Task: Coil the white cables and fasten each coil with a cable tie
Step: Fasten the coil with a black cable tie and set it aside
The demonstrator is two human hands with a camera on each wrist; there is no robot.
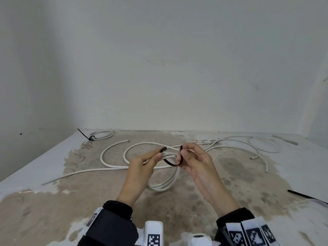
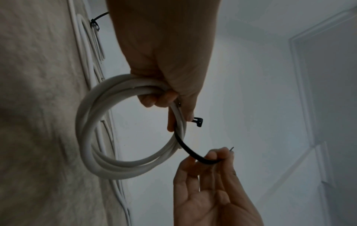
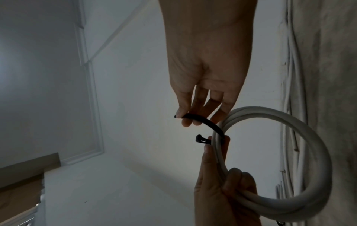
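Two hands in view; left hand (image 1: 142,166) curls round one round white coil (image 2: 108,130), head of one black cable tie (image 2: 193,146) just past its fingertips; right hand (image 1: 197,162) pinches the tie's tail; one tied coil (image 1: 102,134), loose cables (image 1: 248,144), one spare tie (image 1: 305,196) lie beyond on a worn, blotched surface (image 1: 53,201); plain pale wall.
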